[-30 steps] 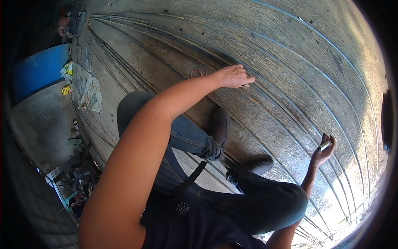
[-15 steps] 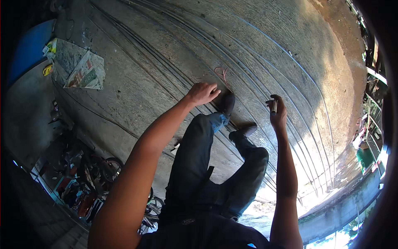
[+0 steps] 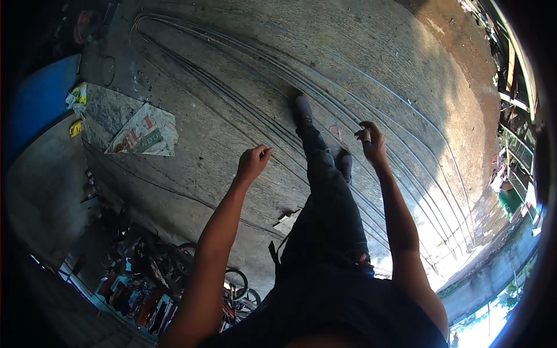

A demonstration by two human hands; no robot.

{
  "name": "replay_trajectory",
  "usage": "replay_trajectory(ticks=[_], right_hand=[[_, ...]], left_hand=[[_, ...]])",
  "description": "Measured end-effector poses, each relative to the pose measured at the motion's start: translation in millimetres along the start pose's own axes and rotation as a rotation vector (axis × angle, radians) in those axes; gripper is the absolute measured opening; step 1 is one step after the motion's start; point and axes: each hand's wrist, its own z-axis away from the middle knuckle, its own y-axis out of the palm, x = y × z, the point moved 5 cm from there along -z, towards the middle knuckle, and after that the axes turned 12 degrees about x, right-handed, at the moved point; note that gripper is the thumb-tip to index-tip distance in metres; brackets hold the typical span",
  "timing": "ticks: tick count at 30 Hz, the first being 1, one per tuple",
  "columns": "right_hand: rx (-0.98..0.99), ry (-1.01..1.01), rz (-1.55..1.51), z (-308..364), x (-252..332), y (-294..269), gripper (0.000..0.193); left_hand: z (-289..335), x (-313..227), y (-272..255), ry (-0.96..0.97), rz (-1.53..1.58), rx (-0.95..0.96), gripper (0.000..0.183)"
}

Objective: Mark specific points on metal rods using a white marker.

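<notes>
My left hand (image 3: 253,163) hangs above the concrete floor with its fingers curled into a loose fist, and I see nothing in it. In my right hand (image 3: 376,148), closed fingers grip a short, pale cylindrical object (image 3: 366,135), its kind not clear. Below both hands, long thin metal rods (image 3: 272,61) run across the floor, doubled back in a bend at the far left. Neither hand touches them. Between the rods, near my feet, lies a pink cord (image 3: 336,133). One shoe (image 3: 303,109) is stepped out ahead among the rods.
A flattened printed sack (image 3: 145,133) lies on the left, beside a blue panel (image 3: 46,84). Bicycles (image 3: 235,284) and clutter stand at the lower left. A dark scrap (image 3: 285,217) lies near my leg. Along the right is a low concrete wall (image 3: 493,296).
I have stepped forward, one foot now well ahead of the other. My left hand has moved left and lower in the view; my right hand still grips the pale object.
</notes>
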Motion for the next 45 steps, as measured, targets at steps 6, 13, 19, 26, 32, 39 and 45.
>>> replay_trajectory(ticks=[6, 13, 19, 26, 32, 39, 45], right_hand=[[-0.044, 0.227, 0.052, -110.1, 29.3, 84.4, 0.027], [-0.103, 0.223, -0.122, -201.6, 108.2, 185.2, 0.024], [-0.242, 0.268, -0.285, -267.9, 134.2, 251.2, 0.027], [-0.519, 0.322, -0.679, -331.8, 96.1, 347.0, 0.031], [-0.723, 0.294, -0.845, -396.0, 46.3, 393.0, 0.028], [-0.888, 0.006, -1.099, -471.2, -69.7, 420.2, 0.023], [-0.952, -0.08, -1.094, -518.7, -136.5, 429.2, 0.02]], left_hand=[[-88.9, 36.9, -122.7, 0.096, -0.023, -0.014, 0.032], [-152.7, 68.9, -229.8, 0.169, -0.049, 0.088, 0.033], [-255.2, 120.5, -281.3, 0.231, -0.103, 0.313, 0.029], [-376.4, 202.9, -310.8, 0.454, -0.282, 0.398, 0.03], [-480.5, 236.3, -279.9, 0.477, -0.572, 0.412, 0.034], [-583.0, 290.6, -158.1, 0.688, -0.609, 0.455, 0.026], [-621.6, 317.5, -104.5, 0.803, -0.417, 0.302, 0.02]])
